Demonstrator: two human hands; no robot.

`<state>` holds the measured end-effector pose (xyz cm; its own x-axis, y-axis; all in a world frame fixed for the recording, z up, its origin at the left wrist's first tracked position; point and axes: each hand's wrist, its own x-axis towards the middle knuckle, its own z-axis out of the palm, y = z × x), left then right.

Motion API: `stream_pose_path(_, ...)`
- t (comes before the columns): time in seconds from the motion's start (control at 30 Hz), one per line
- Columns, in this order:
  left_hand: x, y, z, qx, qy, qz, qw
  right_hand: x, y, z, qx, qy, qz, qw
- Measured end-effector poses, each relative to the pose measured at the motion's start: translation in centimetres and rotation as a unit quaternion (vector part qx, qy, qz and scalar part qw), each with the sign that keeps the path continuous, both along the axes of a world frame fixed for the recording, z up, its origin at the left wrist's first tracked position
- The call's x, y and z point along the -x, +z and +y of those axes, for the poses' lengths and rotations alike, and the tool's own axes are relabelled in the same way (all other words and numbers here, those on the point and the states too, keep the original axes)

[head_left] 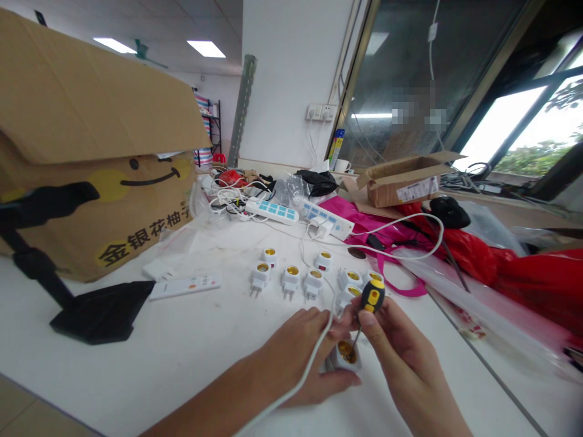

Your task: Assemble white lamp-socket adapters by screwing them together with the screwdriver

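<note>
My left hand grips a white plug-in lamp socket with a brass inside, low on the white table. My right hand pinches a short screwdriver with a yellow and black handle; its shaft points down into the socket's brass opening. A white cable runs over my left wrist. Several more white lamp sockets stand in rows just beyond my hands.
A big cardboard box with a smile print stands at the left, a black stand base before it. White power strips, tangled cables, a small open carton and red and pink plastic bags lie behind and right.
</note>
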<state>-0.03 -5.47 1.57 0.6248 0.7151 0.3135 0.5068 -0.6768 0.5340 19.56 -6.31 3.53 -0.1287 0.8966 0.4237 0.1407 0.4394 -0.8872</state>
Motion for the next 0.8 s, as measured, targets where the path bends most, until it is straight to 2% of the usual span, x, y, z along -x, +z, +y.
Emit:
stream_pose_path(0.13,0.1,-0.1,0.1,-0.002,-0.004,-0.011,1.000,-0.1,-0.1,-0.1,0.000,0.031,-0.009,0.999)
stream_pose_path(0.33,0.6,-0.1,0.0,-0.019,-0.019,-0.031,0.999,-0.6,0.0,-0.4,0.011,0.018,0.008,1.000)
stream_pose_path(0.47,0.7,-1.0,0.1,-0.023,-0.013,-0.068,0.997,-1.0,1.2,-0.5,-0.005,-0.013,-0.070,0.997)
stream_pose_path(0.63,0.6,-1.8,0.2,-0.029,-0.014,-0.084,0.996,-1.0,3.2,-1.0,-0.042,-0.004,-0.184,0.982)
stream_pose_path(0.8,0.6,-1.7,-0.4,-0.037,-0.008,-0.089,0.995,-1.2,3.5,-1.1,-0.066,-0.007,-0.213,0.975)
